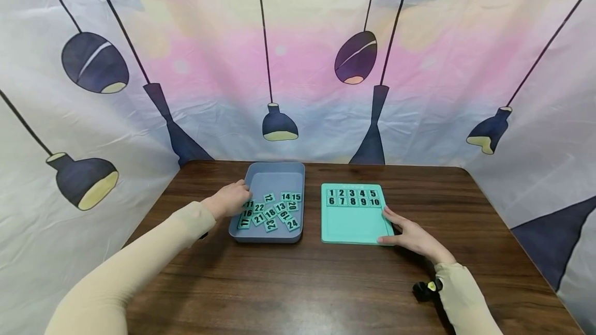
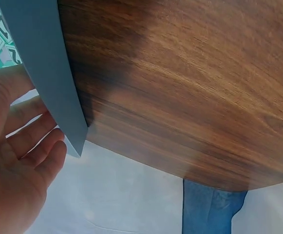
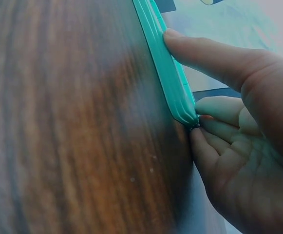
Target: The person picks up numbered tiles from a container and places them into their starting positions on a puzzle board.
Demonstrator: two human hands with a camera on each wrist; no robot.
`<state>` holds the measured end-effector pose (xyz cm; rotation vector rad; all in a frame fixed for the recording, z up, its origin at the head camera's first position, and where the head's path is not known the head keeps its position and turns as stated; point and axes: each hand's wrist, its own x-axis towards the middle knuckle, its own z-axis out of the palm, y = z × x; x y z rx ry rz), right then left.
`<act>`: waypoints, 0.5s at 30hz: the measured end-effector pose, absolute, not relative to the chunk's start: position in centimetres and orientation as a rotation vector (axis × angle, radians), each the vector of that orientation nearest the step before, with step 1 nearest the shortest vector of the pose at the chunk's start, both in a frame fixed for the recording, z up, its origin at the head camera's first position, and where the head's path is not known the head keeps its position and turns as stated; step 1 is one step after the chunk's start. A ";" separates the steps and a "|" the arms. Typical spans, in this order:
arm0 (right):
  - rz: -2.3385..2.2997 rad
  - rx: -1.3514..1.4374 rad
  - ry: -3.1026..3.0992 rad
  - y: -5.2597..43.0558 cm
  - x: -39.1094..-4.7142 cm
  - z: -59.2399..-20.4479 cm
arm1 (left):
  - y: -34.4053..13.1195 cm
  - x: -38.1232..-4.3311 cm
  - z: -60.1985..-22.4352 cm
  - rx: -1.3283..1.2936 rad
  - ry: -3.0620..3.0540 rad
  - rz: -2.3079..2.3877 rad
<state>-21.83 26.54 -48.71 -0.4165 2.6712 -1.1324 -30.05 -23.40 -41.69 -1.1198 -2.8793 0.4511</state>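
Observation:
At the left rim of a grey-blue tray (image 1: 275, 239), my left hand (image 1: 229, 199) reaches over the wall. In the left wrist view its fingers (image 2: 31, 139) are bent and the tips near the tiles are hidden behind the wall. Green number tiles (image 1: 270, 213) lie loose in the tray, the 11 closest to my fingertips. My right hand (image 1: 414, 235) touches the right side of a turquoise number board (image 1: 356, 225), thumb by the near corner, fingers fairly straight along the edge. Tiles 1 to 10 (image 1: 353, 197) fill two rows at the board's far end.
Tray and board stand side by side on a dark wooden table (image 1: 298, 288), with a strip of wood between them. Behind the table hangs a curtain (image 1: 223, 92) printed with lamps. A dark wrist device (image 1: 423, 291) shows under the right sleeve.

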 end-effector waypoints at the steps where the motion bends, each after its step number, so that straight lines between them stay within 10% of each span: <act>1: -1.131 -0.419 2.672 26.5 -21.9 -48.7 | -23.5 -30.2 -41.8 -1.121 -2.876 0.457; 15: -1.098 -0.426 2.680 26.5 -21.8 -48.5 | -23.4 -31.0 -41.7 -1.147 -2.847 0.435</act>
